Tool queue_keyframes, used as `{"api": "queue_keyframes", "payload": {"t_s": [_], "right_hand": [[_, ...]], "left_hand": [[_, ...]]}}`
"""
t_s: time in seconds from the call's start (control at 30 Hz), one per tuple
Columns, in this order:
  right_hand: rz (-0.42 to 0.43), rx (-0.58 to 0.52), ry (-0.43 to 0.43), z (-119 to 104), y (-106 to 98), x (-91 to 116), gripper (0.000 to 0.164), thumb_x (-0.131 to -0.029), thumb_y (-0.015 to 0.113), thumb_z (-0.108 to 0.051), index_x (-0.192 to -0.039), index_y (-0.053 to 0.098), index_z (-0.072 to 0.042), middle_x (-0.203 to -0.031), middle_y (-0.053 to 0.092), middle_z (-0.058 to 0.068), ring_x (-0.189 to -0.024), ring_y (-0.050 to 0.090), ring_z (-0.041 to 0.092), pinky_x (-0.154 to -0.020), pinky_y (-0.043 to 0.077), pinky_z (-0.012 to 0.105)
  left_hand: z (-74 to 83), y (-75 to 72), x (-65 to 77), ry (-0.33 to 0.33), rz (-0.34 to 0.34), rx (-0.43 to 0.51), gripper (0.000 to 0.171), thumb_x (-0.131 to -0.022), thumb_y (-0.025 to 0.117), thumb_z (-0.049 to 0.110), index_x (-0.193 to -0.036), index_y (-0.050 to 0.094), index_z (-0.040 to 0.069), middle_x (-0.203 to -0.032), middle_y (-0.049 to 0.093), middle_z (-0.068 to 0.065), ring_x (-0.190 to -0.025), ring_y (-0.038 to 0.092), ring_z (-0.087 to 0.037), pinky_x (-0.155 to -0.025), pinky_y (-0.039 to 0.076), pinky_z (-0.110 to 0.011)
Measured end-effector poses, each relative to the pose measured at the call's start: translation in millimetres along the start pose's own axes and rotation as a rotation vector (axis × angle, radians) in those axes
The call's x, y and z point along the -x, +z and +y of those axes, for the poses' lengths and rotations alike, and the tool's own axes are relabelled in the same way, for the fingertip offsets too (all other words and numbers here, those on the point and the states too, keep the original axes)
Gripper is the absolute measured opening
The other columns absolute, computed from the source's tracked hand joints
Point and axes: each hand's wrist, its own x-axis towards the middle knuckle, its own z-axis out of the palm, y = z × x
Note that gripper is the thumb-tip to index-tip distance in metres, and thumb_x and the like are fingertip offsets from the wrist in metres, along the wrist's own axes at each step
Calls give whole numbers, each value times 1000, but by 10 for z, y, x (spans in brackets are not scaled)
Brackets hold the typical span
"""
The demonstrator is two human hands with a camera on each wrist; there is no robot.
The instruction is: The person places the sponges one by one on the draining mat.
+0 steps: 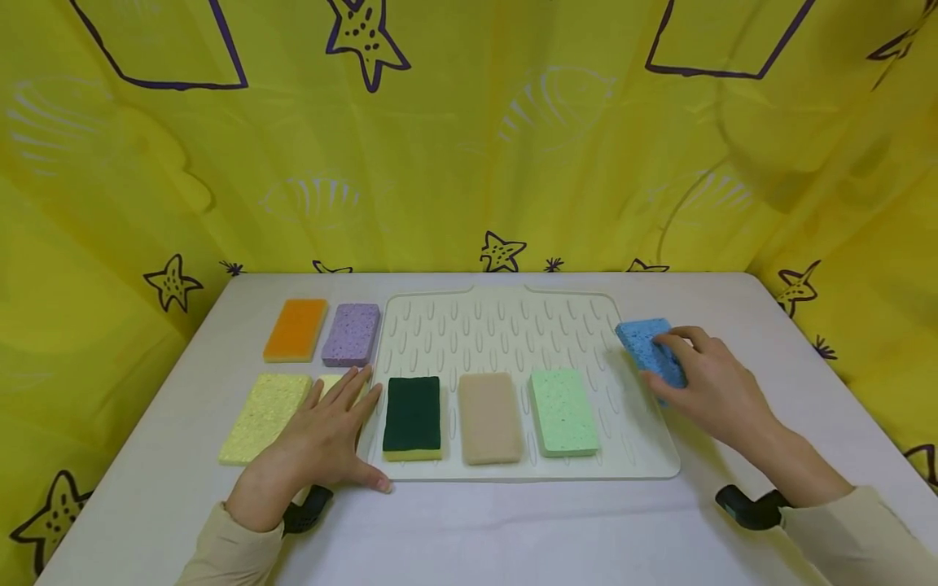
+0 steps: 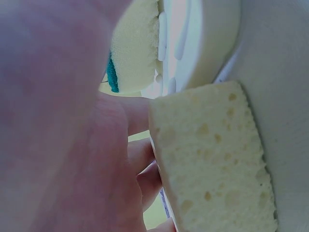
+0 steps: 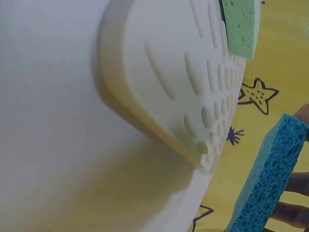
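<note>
My right hand [image 1: 711, 387] pinches a blue sponge [image 1: 650, 350] between thumb and fingers, tilted over the right edge of the white ribbed tray [image 1: 506, 334]. In the right wrist view, this blue sponge [image 3: 270, 176] hangs clear of the tray [image 3: 159, 48]. My left hand [image 1: 318, 439] spreads its fingers over a pale yellow sponge [image 1: 333, 381], largely hidden beneath it, with the thumb by the tray's front left corner. The left wrist view has a pale porous sponge [image 2: 212, 154] close by the fingers. A green-topped sponge [image 1: 412, 415], a beige sponge [image 1: 490, 417] and a mint sponge [image 1: 564, 413] lie in a row on the tray.
Left of the tray, an orange sponge [image 1: 295, 330], a purple sponge [image 1: 351, 334] and a speckled yellow sponge [image 1: 265, 417] lie on the white table [image 1: 528, 537]. Behind the table hangs a yellow patterned curtain [image 1: 440, 163].
</note>
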Motion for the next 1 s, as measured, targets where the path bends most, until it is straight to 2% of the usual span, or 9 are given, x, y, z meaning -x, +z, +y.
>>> {"api": "queue_keyframes", "payload": {"t_s": [0.3, 0.63, 1.0], "right_hand": [[-43, 0, -21, -127, 55, 58, 53, -86, 72, -32, -125, 61, 2, -128, 53, 26, -106, 57, 47, -73, 55, 63], [-116, 2, 8, -246, 99, 104, 53, -87, 70, -40, -124, 64, -3, -130, 53, 23, -108, 58, 43, -71, 55, 60], [-156, 12, -1, -374, 167, 116, 48, -85, 72, -39, -118, 69, -4, -122, 60, 21, -101, 63, 39, -59, 56, 51]], "left_hand": [[1, -1, 6, -7, -9, 4, 131, -52, 76, 82, -151, 39, 5, -164, 21, -19, -151, 20, -40, -118, 12, -70], [-8, 2, -14, -3, -3, 1, 130, -52, 76, 81, -151, 40, 5, -164, 21, -19, -151, 21, -40, -118, 11, -70], [3, -10, -3, -11, -15, -2, 131, -52, 75, 82, -152, 38, 5, -165, 20, -18, -151, 19, -39, -118, 11, -70]]}}
